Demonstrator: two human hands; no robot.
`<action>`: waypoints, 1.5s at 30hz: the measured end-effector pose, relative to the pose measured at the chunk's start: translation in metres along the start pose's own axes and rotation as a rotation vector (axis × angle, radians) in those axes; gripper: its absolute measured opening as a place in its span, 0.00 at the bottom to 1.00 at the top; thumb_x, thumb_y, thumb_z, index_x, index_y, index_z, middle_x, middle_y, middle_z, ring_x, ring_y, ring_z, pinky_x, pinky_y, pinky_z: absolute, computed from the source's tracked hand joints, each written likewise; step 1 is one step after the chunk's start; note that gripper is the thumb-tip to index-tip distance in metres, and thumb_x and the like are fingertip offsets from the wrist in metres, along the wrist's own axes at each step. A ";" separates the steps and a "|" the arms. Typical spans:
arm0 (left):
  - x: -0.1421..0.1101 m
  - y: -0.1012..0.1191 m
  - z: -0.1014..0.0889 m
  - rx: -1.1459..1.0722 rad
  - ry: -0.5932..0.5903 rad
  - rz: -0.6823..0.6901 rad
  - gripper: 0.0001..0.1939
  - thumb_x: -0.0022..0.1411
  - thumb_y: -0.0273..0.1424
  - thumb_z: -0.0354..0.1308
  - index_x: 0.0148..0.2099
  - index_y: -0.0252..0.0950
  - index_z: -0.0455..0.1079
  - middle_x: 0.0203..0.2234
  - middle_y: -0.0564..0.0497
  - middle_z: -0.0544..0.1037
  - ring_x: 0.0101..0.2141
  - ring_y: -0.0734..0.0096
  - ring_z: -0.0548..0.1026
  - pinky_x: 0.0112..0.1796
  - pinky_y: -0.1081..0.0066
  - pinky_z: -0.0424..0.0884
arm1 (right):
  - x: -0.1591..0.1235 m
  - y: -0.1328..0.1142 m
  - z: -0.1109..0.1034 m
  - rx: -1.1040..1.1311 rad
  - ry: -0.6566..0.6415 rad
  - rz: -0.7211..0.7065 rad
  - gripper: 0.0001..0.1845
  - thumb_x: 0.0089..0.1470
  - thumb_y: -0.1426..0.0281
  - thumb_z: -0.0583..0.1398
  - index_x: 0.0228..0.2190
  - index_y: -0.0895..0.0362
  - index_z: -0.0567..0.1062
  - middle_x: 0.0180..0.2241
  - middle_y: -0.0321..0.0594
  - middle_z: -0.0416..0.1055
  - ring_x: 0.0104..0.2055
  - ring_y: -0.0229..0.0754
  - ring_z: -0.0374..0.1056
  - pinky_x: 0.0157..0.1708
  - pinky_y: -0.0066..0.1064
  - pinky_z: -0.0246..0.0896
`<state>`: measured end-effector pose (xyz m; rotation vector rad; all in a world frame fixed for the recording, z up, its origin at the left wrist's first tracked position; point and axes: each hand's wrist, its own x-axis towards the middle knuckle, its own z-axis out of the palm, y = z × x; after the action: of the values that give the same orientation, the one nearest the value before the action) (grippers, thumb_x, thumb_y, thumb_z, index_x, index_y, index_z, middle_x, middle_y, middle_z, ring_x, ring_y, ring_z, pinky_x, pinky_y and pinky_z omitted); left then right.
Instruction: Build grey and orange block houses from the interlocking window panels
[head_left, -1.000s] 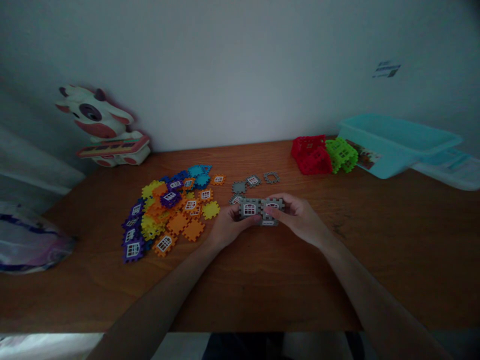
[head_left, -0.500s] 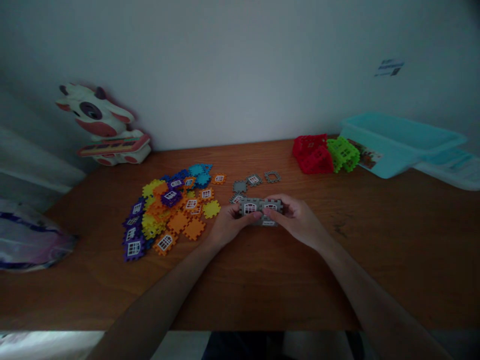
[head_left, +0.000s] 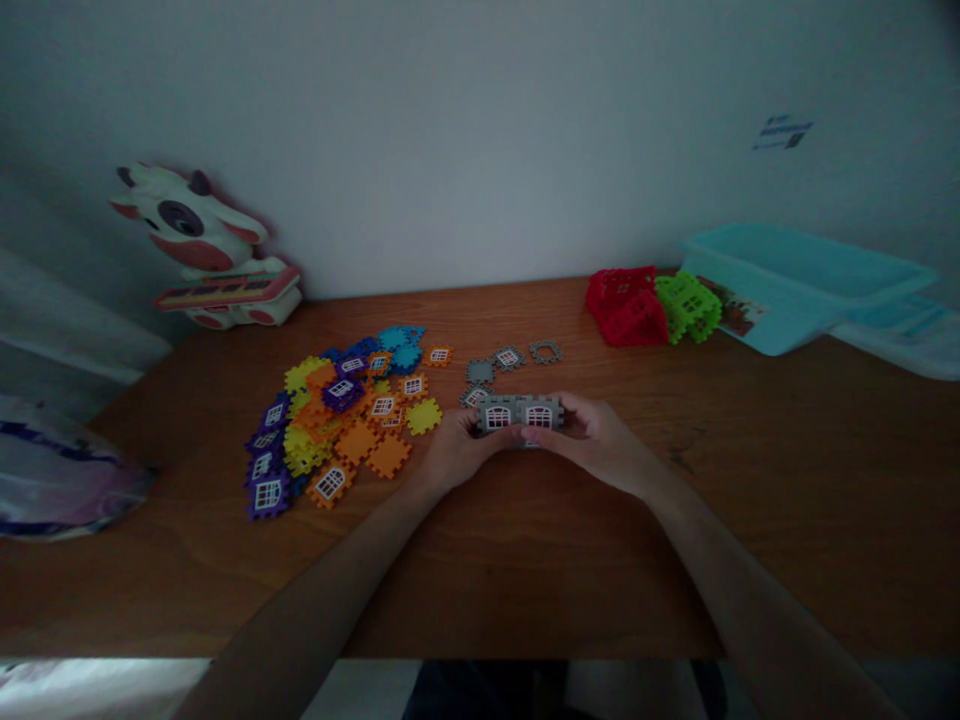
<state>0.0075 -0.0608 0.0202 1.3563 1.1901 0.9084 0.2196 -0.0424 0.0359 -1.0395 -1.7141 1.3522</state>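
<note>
Head camera, and your two hands come together just below the middle of the frame, with the grey window panels (head_left: pixel 498 417) right between them! Two white-framed windows show side by side, facing you, and a bit of another grey piece peeks out under your thumbs. Left hand (head_left: pixel 455 452) has the left end, its thumb lying across the lower front; right hand (head_left: pixel 611 445) has the other end, its thumb coming in to nearly meet the first. It's a narrow pinch on both sides, closed down to the thickness of the pieces, though your fingers behind are mostly hidden, so how they press back there I can't tell.

These look like light, stiff plastic, probably a little slick on the flat faces, and the toothed joints are the likely weak spot: twist and they could pop apart. The outer ends, thumbs low and fingers behind, look like the sound place to hold, with support close to the middle seam.

Just behind, near the centre, lie a plain grey tile (head_left: pixel 480 371), a grey window tile (head_left: pixel 508 357) and a grey open frame (head_left: pixel 535 350). Left of centre, there's the colourful pile (head_left: pixel 319 430); upper right, a red piece (head_left: pixel 628 308) beside a green one (head_left: pixel 686 305) and the teal bin (head_left: pixel 780 315).
</note>
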 end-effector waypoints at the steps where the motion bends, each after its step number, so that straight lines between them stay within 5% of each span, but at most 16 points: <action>1: 0.000 0.000 0.000 -0.005 0.000 0.001 0.19 0.55 0.49 0.68 0.38 0.39 0.81 0.37 0.50 0.84 0.36 0.62 0.79 0.40 0.65 0.74 | -0.001 0.000 -0.004 0.000 -0.054 0.014 0.14 0.53 0.61 0.69 0.42 0.49 0.81 0.40 0.38 0.81 0.41 0.47 0.76 0.41 0.37 0.71; 8: 0.000 -0.003 -0.001 0.042 0.028 -0.022 0.22 0.55 0.51 0.67 0.38 0.37 0.80 0.35 0.49 0.84 0.33 0.66 0.78 0.36 0.68 0.72 | -0.001 -0.003 -0.020 -0.173 -0.156 0.069 0.17 0.57 0.57 0.65 0.44 0.52 0.82 0.41 0.40 0.82 0.42 0.49 0.76 0.44 0.41 0.71; 24: 0.000 -0.001 -0.001 0.080 -0.023 0.007 0.20 0.55 0.47 0.67 0.41 0.36 0.81 0.36 0.49 0.84 0.32 0.66 0.78 0.35 0.69 0.72 | -0.001 -0.004 -0.016 -0.421 -0.066 -0.064 0.10 0.59 0.61 0.64 0.36 0.53 0.83 0.35 0.41 0.82 0.35 0.48 0.76 0.37 0.38 0.69; 38: 0.000 -0.001 -0.008 0.144 -0.060 -0.007 0.17 0.55 0.44 0.68 0.43 0.39 0.81 0.37 0.50 0.85 0.33 0.65 0.79 0.36 0.69 0.73 | -0.001 0.004 -0.031 -0.326 -0.214 -0.055 0.11 0.59 0.61 0.64 0.41 0.51 0.82 0.42 0.39 0.82 0.43 0.47 0.77 0.47 0.40 0.70; 45: 0.000 0.000 -0.006 0.142 -0.078 -0.010 0.17 0.57 0.42 0.66 0.44 0.37 0.81 0.40 0.49 0.85 0.35 0.64 0.80 0.38 0.67 0.74 | -0.002 0.002 -0.024 -0.370 -0.144 -0.045 0.12 0.58 0.60 0.65 0.40 0.52 0.83 0.40 0.41 0.82 0.41 0.48 0.76 0.43 0.39 0.70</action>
<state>0.0019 -0.0591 0.0213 1.4843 1.2187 0.7691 0.2419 -0.0339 0.0384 -1.1152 -2.1382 1.1291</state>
